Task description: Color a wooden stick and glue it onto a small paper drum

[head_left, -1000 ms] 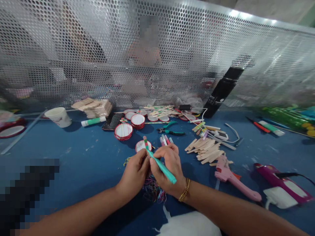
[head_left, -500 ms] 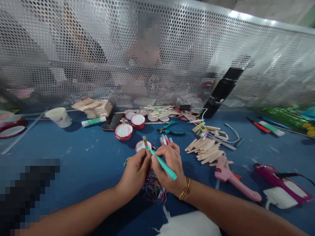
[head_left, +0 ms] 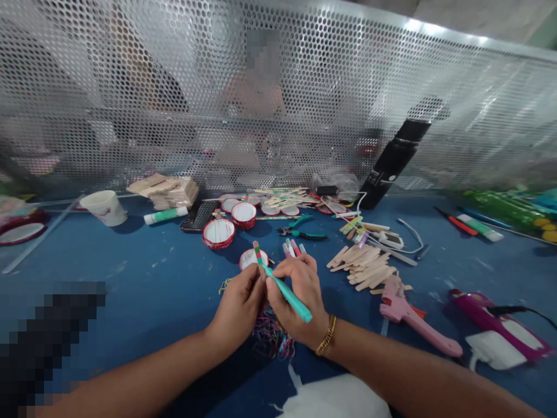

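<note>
Pinched in my left hand point(head_left: 238, 303) is a wooden craft stick point(head_left: 257, 255), held upright and marked with red and green bands. My right hand point(head_left: 300, 293) grips a turquoise felt-tip pen point(head_left: 290, 299), its tip against the stick's coloured part. Behind the stick lies a small round white dish with a red rim point(head_left: 248, 259). Several markers point(head_left: 292, 249) stick out just beyond my right fingers. A tangle of coloured thread point(head_left: 273, 334) lies below my hands, partly covered by them.
Loose craft sticks point(head_left: 365, 266) and a pink glue gun point(head_left: 413, 322) lie to the right, beside a purple device point(head_left: 500, 325). Turquoise-handled pliers point(head_left: 304, 234), red-rimmed dishes point(head_left: 218, 232) and a paper cup point(head_left: 104, 208) stand farther back. A black bottle point(head_left: 391, 162) leans against the perforated metal screen point(head_left: 195, 87).
The pen has shifted very slightly against the stick, with my right fingers. My left hand and the stick look almost unmoved.
</note>
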The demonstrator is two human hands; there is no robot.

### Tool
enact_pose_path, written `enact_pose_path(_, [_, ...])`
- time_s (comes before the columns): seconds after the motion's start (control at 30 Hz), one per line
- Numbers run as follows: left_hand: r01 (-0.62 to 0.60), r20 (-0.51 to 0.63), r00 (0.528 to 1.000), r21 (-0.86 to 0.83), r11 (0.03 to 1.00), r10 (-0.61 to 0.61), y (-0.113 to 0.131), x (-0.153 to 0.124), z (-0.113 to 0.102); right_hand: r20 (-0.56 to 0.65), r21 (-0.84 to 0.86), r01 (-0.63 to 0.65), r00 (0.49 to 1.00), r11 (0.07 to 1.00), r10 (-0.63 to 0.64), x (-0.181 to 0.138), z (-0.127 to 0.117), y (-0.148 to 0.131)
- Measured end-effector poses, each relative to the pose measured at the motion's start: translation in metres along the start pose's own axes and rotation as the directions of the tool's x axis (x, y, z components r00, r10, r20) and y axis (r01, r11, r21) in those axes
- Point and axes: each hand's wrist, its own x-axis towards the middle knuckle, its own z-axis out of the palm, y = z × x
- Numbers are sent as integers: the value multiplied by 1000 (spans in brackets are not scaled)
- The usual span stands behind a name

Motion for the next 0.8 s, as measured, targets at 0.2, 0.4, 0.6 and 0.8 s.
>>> enact_pose_path(0.2, [5,17,1000,-67,998,-4,-1,0,2,-27,6,-8,1000,1000,8,1,-1,0])
enact_pose_path(0.4, [11,7,1000,-87,996,-10,1,0,1,-14,15,6,1000,1000,-5,1,0,-2])
enact_pose_path(0.6, [15,2,1000,-73,997,-15,1,-1,1,-1,12,7,1000,1000,-7,1,0,-1])
enact_pose_path(0.8, [34,15,999,-109,994,-33,-1,-1,2,-28,7,-15,999,1000,15,2,-1,-1])
